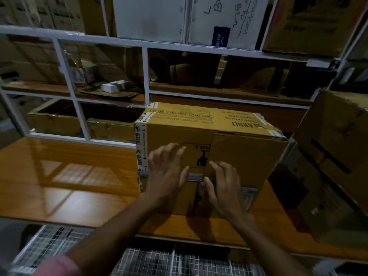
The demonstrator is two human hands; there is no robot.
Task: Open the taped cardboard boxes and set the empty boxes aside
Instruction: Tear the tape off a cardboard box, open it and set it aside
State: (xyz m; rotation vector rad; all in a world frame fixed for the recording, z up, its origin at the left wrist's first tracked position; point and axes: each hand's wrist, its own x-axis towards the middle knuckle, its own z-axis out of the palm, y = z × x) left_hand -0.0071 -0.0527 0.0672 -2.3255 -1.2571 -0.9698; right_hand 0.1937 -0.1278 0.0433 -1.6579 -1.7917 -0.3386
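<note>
A brown cardboard box (199, 124) with upside-down print stands on the wooden table (69, 182), white printed tape running down its left corner. A strip of clear tape crosses its near face. My left hand (167, 172) lies flat on that face with fingers spread, left of the strip's middle. My right hand (223, 186) rests beside it, fingers straight, on a loose cardboard flap (245, 160) that overlaps the right half of the face. Neither hand holds anything.
A white metal shelf frame (146, 76) stands right behind the box, with more cartons on its shelves. Stacked brown boxes (334, 156) crowd the right side. A wire mesh basket (159, 261) sits below the table's near edge. An open wooden crate (59, 118) lies at back left.
</note>
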